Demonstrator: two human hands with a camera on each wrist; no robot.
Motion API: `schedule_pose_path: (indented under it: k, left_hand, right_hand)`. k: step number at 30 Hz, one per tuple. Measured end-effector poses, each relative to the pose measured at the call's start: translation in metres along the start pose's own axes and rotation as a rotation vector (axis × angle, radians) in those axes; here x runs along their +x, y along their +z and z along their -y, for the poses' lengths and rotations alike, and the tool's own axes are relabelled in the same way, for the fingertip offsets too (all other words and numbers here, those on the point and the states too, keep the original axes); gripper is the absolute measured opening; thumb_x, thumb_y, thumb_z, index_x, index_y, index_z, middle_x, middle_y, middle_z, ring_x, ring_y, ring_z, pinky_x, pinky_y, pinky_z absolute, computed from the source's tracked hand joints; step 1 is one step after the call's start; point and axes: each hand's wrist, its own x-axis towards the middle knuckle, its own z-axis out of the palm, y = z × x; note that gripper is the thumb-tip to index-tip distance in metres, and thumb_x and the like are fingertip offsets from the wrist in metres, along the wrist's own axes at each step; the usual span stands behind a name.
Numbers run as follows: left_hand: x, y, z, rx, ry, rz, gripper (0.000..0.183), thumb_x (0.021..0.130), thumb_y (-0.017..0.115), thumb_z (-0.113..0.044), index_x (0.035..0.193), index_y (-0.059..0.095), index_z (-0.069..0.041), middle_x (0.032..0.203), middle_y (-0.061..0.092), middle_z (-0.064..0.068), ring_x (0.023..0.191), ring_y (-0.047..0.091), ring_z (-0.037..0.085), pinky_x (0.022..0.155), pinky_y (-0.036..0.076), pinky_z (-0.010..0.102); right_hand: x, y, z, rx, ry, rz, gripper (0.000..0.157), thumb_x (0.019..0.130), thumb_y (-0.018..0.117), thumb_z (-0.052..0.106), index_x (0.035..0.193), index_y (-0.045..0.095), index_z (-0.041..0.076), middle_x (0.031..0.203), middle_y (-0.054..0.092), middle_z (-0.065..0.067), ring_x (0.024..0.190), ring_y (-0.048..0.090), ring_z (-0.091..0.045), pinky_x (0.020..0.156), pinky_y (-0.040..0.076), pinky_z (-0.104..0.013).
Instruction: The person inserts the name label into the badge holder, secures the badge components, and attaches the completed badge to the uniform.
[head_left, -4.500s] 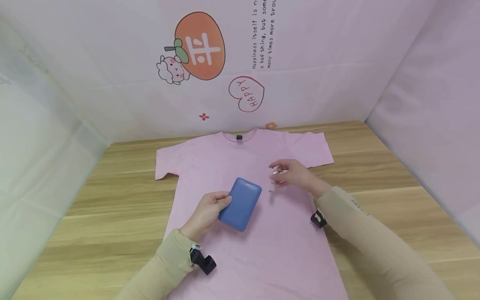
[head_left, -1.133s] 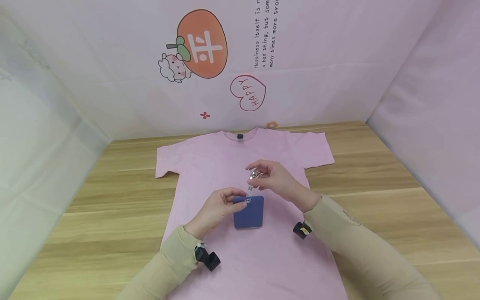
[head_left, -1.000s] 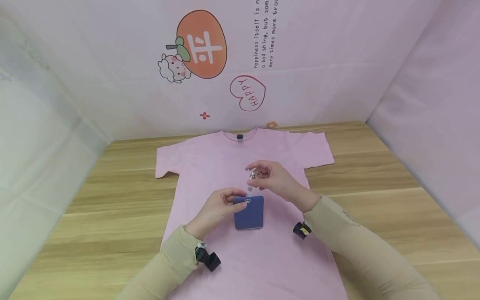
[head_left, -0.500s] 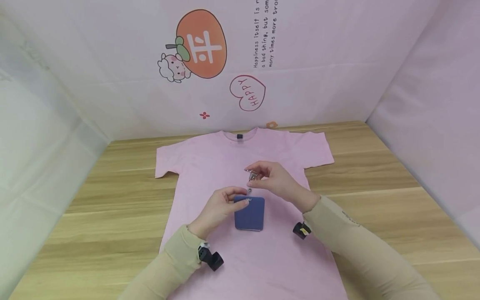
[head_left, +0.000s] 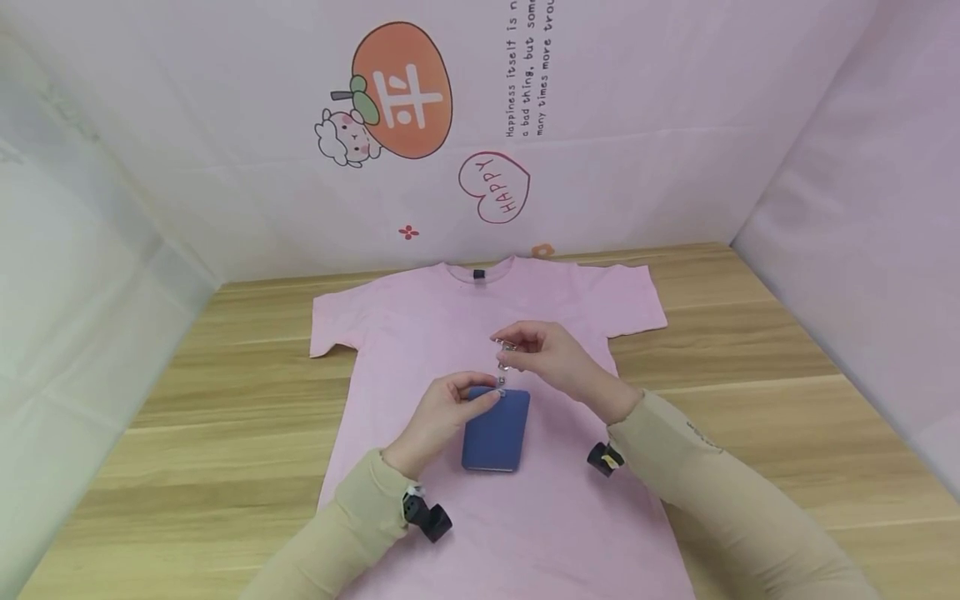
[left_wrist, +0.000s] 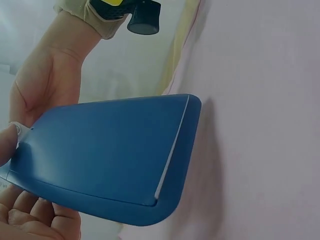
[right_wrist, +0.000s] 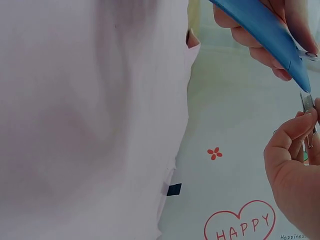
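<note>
A blue badge holder (head_left: 495,437) hangs tilted above the pink T-shirt (head_left: 442,325). My left hand (head_left: 442,417) pinches its top edge, thumb in front and fingers behind. At the thumb tip, a clear strap (head_left: 502,381) with a metal snap meets the slot end of the holder. My right hand (head_left: 558,358) pinches the metal badge clip (head_left: 506,343) at the strap's upper end, just above the left fingertips. The right wrist view shows this clip (right_wrist: 307,102) between thumb and fingers. In the left wrist view, the holder (left_wrist: 110,155) shows its broad blue face and rounded end.
The T-shirt lies flat on a wooden table (head_left: 247,400), its collar toward a white printed cloth (head_left: 615,150) behind. White cloth also hangs along both sides. Black wrist cameras (head_left: 427,515) sit at each cuff.
Earlier, the holder and clip were held apart; now the strap meets the holder's top. Over the last second the left hand has shifted slightly right, and the holder's lower end has swung toward me.
</note>
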Motion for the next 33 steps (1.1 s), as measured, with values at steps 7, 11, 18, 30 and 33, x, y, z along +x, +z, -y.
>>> schedule_pose_path:
  k: [7, 11, 18, 30, 33]
  left_hand:
    - [0.0023, 0.0044, 0.0010, 0.059, 0.028, -0.030, 0.030, 0.090, 0.062, -0.010, 0.116, 0.062, 0.003, 0.117, 0.065, 0.017, 0.108, 0.059, 0.021, 0.087, 0.047, 0.025]
    - [0.0029, 0.0057, -0.0001, 0.076, 0.040, -0.042, 0.027, 0.091, 0.061, -0.011, 0.113, 0.064, 0.003, 0.116, 0.066, 0.015, 0.115, 0.055, 0.023, 0.095, 0.044, 0.031]
    - [0.0029, 0.0052, -0.0001, 0.052, 0.021, -0.046, 0.025, 0.091, 0.060, -0.012, 0.109, 0.065, 0.005, 0.109, 0.066, 0.015, 0.100, 0.055, 0.009, 0.089, 0.043, 0.026]
    - [0.0051, 0.0091, -0.0010, 0.061, 0.001, -0.102, 0.022, 0.090, 0.063, -0.016, 0.102, 0.068, 0.002, 0.103, 0.068, 0.012, 0.090, 0.053, 0.006, 0.084, 0.042, 0.026]
    - [0.0055, 0.0093, -0.0003, 0.072, 0.008, -0.112, 0.021, 0.088, 0.065, -0.017, 0.100, 0.069, 0.000, 0.104, 0.068, 0.010, 0.092, 0.053, 0.007, 0.087, 0.041, 0.027]
  right_hand:
    - [0.0004, -0.0010, -0.0023, -0.031, -0.025, -0.002, 0.029, 0.089, 0.063, 0.006, 0.115, 0.063, -0.006, 0.092, 0.062, -0.009, 0.074, 0.054, -0.007, 0.067, 0.049, -0.020]
    - [0.0003, -0.0017, -0.0030, -0.036, -0.036, -0.006, 0.027, 0.089, 0.062, 0.006, 0.113, 0.063, -0.006, 0.087, 0.062, -0.006, 0.072, 0.054, -0.006, 0.066, 0.049, -0.022]
    - [0.0004, 0.0010, -0.0019, -0.040, -0.060, -0.012, 0.025, 0.089, 0.063, 0.006, 0.110, 0.063, -0.007, 0.087, 0.062, -0.008, 0.070, 0.054, -0.006, 0.064, 0.048, -0.019]
    - [0.0009, 0.0028, -0.0033, -0.083, -0.083, -0.036, 0.024, 0.087, 0.065, 0.006, 0.108, 0.065, -0.006, 0.086, 0.063, -0.011, 0.071, 0.052, -0.010, 0.061, 0.044, -0.018]
    - [0.0008, 0.0025, -0.0035, -0.105, -0.089, -0.045, 0.023, 0.087, 0.065, 0.006, 0.107, 0.066, -0.005, 0.084, 0.063, -0.011, 0.071, 0.053, -0.011, 0.061, 0.044, -0.019]
